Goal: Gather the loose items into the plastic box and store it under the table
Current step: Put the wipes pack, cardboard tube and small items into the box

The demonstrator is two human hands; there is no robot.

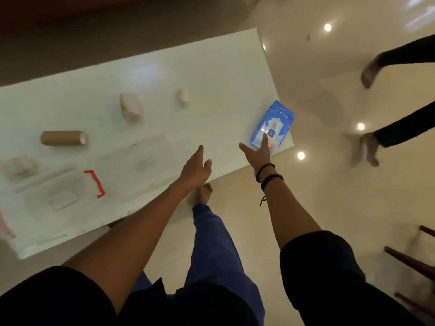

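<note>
A blue wipes packet point(275, 122) lies at the right corner of the white table point(211, 74). My right hand point(259, 151) is open, fingers spread, its fingertips resting on the packet's near end. My left hand point(195, 168) hovers open over the table's near edge, holding nothing. A clear plastic box point(77, 175) with a red clip point(95, 183) sits at the left, blurred, with pale items inside. Loose on the table are a brown cardboard tube point(63, 138), a white and yellow packet point(130, 107) and a small white roll point(183, 97).
Another person's bare feet point(370, 72) and dark trouser legs stand on the glossy floor at the right. Dark wooden chair legs point(412, 262) show at the lower right. My own bare foot point(204, 191) is by the table's near edge.
</note>
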